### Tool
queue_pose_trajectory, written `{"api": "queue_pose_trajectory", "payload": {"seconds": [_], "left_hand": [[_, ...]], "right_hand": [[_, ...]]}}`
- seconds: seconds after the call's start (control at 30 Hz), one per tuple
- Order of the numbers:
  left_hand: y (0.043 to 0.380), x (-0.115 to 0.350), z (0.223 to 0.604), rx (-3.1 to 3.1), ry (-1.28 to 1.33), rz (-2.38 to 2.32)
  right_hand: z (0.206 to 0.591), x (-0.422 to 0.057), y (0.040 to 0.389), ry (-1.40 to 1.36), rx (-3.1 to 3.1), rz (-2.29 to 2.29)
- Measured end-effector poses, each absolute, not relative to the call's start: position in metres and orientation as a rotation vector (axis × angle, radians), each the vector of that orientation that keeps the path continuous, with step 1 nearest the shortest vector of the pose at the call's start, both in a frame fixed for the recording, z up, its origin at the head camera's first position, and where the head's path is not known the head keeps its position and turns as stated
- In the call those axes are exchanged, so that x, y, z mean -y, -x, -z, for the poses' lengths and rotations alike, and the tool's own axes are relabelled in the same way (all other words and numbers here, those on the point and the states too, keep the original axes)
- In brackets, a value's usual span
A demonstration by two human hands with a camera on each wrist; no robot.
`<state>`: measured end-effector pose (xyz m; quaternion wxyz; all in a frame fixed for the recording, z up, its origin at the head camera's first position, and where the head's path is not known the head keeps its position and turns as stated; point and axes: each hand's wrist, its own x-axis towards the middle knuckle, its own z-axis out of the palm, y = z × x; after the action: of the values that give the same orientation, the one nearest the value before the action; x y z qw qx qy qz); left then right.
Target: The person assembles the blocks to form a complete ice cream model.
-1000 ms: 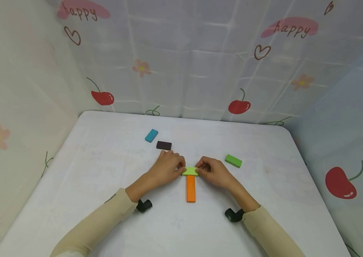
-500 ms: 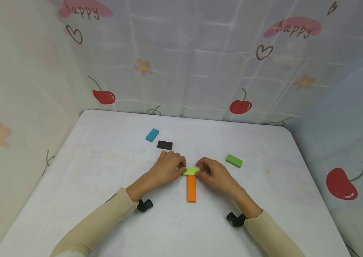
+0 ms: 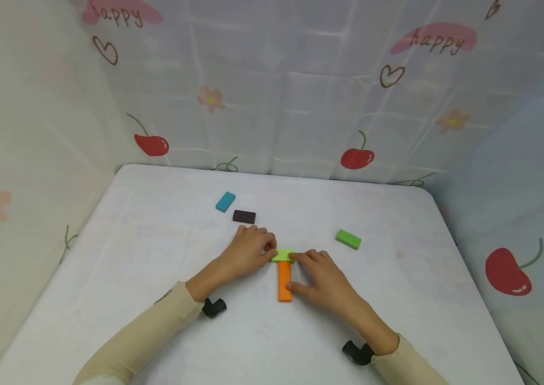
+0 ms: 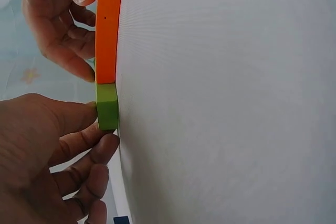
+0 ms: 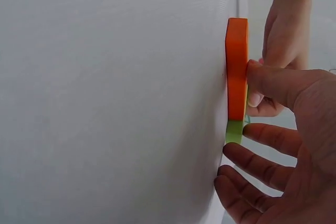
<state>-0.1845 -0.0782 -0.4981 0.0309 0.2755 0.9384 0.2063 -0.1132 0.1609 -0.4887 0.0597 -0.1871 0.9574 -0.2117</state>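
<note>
White counter (image 3: 166, 235): orange block (image 3: 284, 274) abuts lime block (image 3: 282, 255). I find left hand (image 3: 247, 249) pinching lime block; right hand (image 3: 325, 281) touching both, fingers apart. Alignment seems in hand; next move wants even pressure.

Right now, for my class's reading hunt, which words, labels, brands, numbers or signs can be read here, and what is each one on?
"happy": left pink patch on the backdrop.
"happy": right pink patch on the backdrop.
Left sleeve: dark mark, too small to read.
Orange block, lime block, blue block, dark block, green block: no lettering on the sides that show.
</note>
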Motion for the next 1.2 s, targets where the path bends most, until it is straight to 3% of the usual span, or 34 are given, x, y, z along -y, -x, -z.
{"api": "queue_pose_trajectory", "payload": {"seconds": [0.3,0.7,1.2], "left_hand": [[0.189,0.089,0.500,-2.922,-0.824,-0.650],[0.220,0.133,0.490,-3.021,-0.552,-0.937],[0.235,0.152,0.491,-3.069,-0.382,-0.853]], "right_hand": [[0.490,-0.161,0.114,0.531,-2.881,0.653],[0.491,-0.160,0.114,0.551,-2.880,0.685],[0.489,-0.161,0.117,0.532,-2.867,0.718]]}}
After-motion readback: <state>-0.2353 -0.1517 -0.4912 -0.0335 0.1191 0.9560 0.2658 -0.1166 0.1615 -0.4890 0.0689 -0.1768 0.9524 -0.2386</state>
